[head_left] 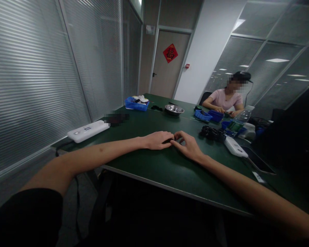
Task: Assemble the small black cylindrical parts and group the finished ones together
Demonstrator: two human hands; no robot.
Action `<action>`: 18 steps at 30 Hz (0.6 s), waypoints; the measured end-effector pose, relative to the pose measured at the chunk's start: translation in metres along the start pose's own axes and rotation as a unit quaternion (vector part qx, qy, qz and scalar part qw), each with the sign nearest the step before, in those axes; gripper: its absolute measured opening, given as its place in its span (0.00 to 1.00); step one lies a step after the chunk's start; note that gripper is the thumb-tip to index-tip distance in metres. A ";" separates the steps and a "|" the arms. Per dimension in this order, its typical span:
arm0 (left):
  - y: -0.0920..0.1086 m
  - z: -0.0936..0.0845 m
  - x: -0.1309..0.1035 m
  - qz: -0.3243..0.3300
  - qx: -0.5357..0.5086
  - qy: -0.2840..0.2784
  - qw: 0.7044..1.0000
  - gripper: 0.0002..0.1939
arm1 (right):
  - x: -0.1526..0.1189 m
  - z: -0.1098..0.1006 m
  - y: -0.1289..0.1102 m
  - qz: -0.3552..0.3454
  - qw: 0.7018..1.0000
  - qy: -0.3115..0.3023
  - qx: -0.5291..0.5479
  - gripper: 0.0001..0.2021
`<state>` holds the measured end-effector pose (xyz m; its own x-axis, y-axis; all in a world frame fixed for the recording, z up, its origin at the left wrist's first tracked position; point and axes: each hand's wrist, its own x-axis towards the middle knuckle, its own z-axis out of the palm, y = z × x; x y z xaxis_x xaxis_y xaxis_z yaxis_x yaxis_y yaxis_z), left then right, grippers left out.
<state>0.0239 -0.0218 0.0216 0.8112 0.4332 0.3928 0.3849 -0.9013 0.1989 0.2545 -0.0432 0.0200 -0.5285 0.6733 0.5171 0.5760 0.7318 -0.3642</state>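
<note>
My left hand (158, 140) rests low over the green table, its fingers curled round a small black object (168, 140). Most of that object is covered by the fingers, so its kind does not show. My right hand (190, 146) meets it from the other side, with thumb and index finger bent in a pinch at the object's end. The fingertips of both hands almost touch. A bundle of black cable-like items (212, 133) lies to the right of my right hand.
Beyond my hands stand a metal bowl (174, 109) and a filled blue basket (137, 103). White power banks lie left (89, 131) and right (235, 147), near a tablet (257, 159). A plastic bottle (238, 122) leans at right. Another person (226, 101) works behind blue trays (203, 115).
</note>
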 end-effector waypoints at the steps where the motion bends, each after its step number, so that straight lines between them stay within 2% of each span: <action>1: 0.000 0.000 0.000 -0.001 0.000 -0.001 1.000 0.10 | 0.000 0.000 0.000 0.000 1.000 -0.003 0.001 0.13; 7: 0.002 -0.003 -0.002 -0.021 -0.005 -0.001 1.000 0.13 | 0.000 -0.001 -0.003 -0.005 1.000 -0.013 -0.004 0.11; 15: -0.001 -0.001 -0.002 -0.102 -0.057 0.042 0.992 0.28 | 0.000 -0.001 -0.002 -0.007 1.000 -0.007 -0.019 0.11; 18: -0.003 -0.001 0.000 -0.124 -0.040 0.032 0.991 0.27 | -0.001 -0.001 -0.002 -0.007 1.000 -0.001 -0.016 0.13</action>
<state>0.0217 -0.0190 0.0220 0.6656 0.6428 0.3792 0.5299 -0.7648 0.3664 0.2542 -0.0455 0.0215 -0.5389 0.6628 0.5199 0.5879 0.7379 -0.3314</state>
